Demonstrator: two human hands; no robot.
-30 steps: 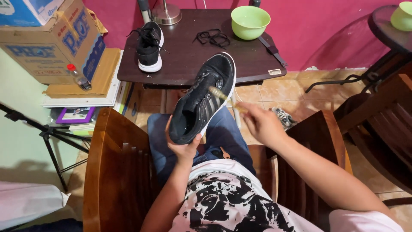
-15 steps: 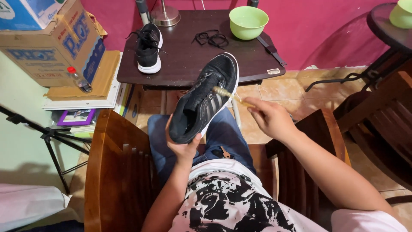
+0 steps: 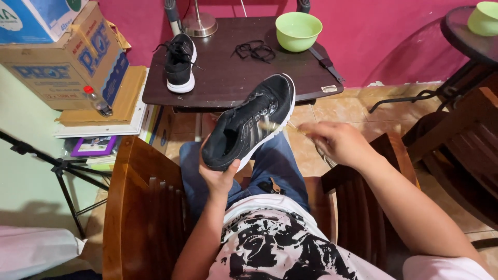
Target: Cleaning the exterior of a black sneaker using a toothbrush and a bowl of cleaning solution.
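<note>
Two bare hands work over the seated person's lap. The left hand (image 3: pixel 220 176) grips a black sneaker (image 3: pixel 250 122) from below at its heel end, fingers closed around the sole, so that the shoe slants up and to the right with its toe toward the dark wooden table (image 3: pixel 223 83). The sneaker has grey stripes on its side, a white sole edge and no lace in its eyelets. The right hand (image 3: pixel 340 142) hovers just right of the shoe's middle, fingers pinched shut on something thin and pale that is too blurred to tell; its tip sits against the sneaker's side.

Beyond the knees, on the table, a second black sneaker (image 3: pixel 180 63) stands at the far left, laced, toe toward the near edge. A loose black shoelace (image 3: pixel 254 51) lies in a tangle near the middle, and a light green bowl (image 3: pixel 298 31) stands just to its right. A dark strap (image 3: pixel 327 63) lies along the right edge. A metal lamp base (image 3: pixel 199 23) stands at the far side against the magenta wall.

To the left, cardboard boxes (image 3: pixel 67 59) are stacked on flat boards, with a small bottle (image 3: pixel 96 101) beside them. Wooden chair arms (image 3: pixel 145 207) flank the person on both sides.
</note>
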